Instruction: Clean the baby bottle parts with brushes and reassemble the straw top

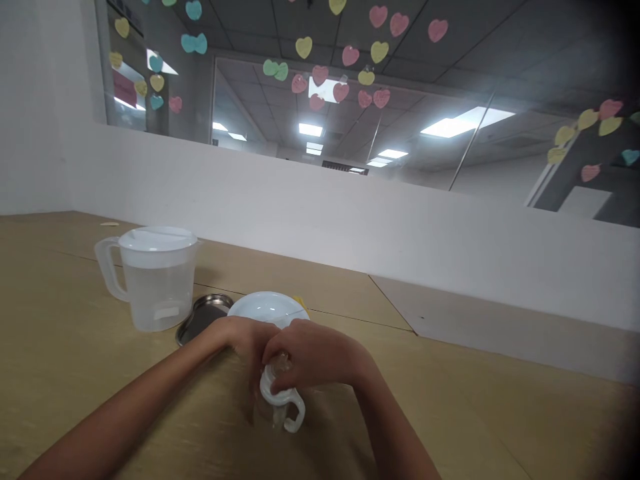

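Observation:
My right hand (pixel 313 353) is closed around a glossy white piece with a curved, hook-like end (pixel 281 397), whose exact kind I cannot make out. Clear, see-through material shows above and below the white part. On its left side, my left hand (pixel 253 350) grips the same piece, its fingers pointing down and partly blurred. Just beyond both hands stands a white bowl (pixel 267 305), its front edge hidden by them. Behind my left wrist lies a dark metal tray (pixel 205 317) with a shiny rim.
A translucent lidded pitcher (pixel 160 287) with liquid inside stands on the left of the wooden table (pixel 475 413). Something yellow (pixel 301 303) peeks out behind the bowl. A white wall (pixel 300 213) closes off the back, below a window with heart-shaped notes.

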Demonstrator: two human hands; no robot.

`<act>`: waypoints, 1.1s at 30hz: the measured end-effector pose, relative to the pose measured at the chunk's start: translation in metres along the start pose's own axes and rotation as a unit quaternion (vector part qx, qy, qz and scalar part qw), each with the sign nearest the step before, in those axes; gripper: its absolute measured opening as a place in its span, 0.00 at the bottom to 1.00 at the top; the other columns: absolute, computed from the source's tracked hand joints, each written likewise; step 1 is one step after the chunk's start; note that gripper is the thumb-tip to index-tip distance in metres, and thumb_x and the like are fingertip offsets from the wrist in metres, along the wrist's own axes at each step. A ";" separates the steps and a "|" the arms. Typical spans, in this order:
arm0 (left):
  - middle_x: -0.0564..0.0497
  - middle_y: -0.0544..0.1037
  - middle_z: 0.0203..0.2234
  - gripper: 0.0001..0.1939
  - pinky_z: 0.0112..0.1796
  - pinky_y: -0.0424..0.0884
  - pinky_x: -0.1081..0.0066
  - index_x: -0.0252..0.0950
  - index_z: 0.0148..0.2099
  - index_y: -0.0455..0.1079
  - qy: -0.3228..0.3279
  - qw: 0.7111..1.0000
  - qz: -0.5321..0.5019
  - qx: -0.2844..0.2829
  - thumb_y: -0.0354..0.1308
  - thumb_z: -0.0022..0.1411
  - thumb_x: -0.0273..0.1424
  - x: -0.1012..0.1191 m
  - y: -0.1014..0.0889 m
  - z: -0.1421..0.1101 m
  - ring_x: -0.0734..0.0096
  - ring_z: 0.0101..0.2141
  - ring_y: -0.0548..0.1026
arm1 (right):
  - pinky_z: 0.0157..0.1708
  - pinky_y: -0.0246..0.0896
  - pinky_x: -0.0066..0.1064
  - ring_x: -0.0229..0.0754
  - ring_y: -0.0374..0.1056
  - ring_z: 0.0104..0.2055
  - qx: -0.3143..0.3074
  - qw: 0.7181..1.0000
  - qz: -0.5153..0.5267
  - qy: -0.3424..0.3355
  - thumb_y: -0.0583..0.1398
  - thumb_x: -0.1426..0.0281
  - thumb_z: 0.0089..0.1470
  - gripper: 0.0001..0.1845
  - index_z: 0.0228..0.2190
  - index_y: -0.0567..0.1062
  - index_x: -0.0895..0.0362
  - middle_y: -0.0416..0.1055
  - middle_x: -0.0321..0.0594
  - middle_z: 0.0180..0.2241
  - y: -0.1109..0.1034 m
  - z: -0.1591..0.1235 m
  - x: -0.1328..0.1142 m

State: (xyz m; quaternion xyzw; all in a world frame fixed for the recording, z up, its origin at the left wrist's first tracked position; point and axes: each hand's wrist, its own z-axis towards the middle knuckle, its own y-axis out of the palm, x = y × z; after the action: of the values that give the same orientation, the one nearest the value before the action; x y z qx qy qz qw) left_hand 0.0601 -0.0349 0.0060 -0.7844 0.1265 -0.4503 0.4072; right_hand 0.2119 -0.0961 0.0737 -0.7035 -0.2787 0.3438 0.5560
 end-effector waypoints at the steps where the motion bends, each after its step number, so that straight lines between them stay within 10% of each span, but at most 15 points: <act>1: 0.52 0.78 0.34 0.31 0.35 0.70 0.67 0.32 0.38 0.73 0.000 1.000 0.006 -0.003 0.72 0.25 0.33 0.002 0.000 0.000 0.59 0.35 0.73 | 0.23 0.49 0.24 0.34 0.64 0.28 0.024 1.000 0.000 0.016 0.61 0.66 0.46 0.11 0.34 0.79 0.56 0.74 0.35 0.28 0.000 0.000 0.000; 6: 0.51 0.76 0.35 0.31 0.35 0.70 0.67 0.31 0.39 0.71 0.033 0.999 0.025 -0.012 0.72 0.27 0.34 0.006 -0.001 0.000 0.60 0.36 0.72 | 0.21 0.45 0.26 0.33 0.59 0.23 0.090 0.993 -0.048 0.059 0.58 0.73 0.48 0.07 0.22 0.75 0.59 0.69 0.35 0.20 0.002 0.000 -0.001; 12: 0.51 0.76 0.37 0.29 0.36 0.69 0.69 0.33 0.39 0.71 0.034 0.998 0.053 -0.006 0.72 0.29 0.32 0.009 -0.002 -0.003 0.62 0.36 0.72 | 0.30 0.55 0.24 0.35 0.66 0.32 0.080 0.995 0.001 -0.060 0.56 0.85 0.44 0.13 0.27 0.77 0.58 0.74 0.36 0.30 0.000 -0.005 0.006; 19: 0.50 0.75 0.39 0.30 0.41 0.69 0.69 0.33 0.44 0.69 0.089 0.996 0.003 -0.025 0.70 0.35 0.27 0.005 -0.003 -0.008 0.60 0.41 0.72 | 0.30 0.59 0.25 0.34 0.66 0.31 0.184 0.981 0.042 -0.047 0.57 0.81 0.49 0.12 0.33 0.76 0.56 0.74 0.35 0.31 -0.015 -0.026 0.005; 23: 0.52 0.72 0.46 0.37 0.46 0.65 0.68 0.39 0.52 0.65 0.134 0.985 0.003 0.107 0.70 0.36 0.34 0.018 -0.016 -0.031 0.61 0.47 0.68 | 0.29 0.61 0.25 0.33 0.66 0.29 0.308 0.948 0.080 -0.012 0.59 0.76 0.51 0.09 0.35 0.76 0.54 0.73 0.34 0.31 -0.022 -0.038 0.003; 33: 0.52 0.78 0.31 0.11 0.39 0.65 0.73 0.35 0.34 0.73 0.175 0.924 -0.051 0.337 0.52 0.61 0.35 0.045 -0.024 -0.046 0.70 0.35 0.72 | 0.26 0.65 0.26 0.34 0.67 0.28 0.553 0.827 0.099 -0.017 0.61 0.72 0.50 0.04 0.30 0.77 0.55 0.74 0.35 0.29 -0.023 -0.033 0.002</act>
State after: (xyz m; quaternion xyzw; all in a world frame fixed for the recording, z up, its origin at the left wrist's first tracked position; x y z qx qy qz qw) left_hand 0.0442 -0.0694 0.0635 -0.5152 -0.0036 -0.6164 0.5955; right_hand 0.2387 -0.1087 0.1002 -0.2957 0.0195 0.5056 0.8103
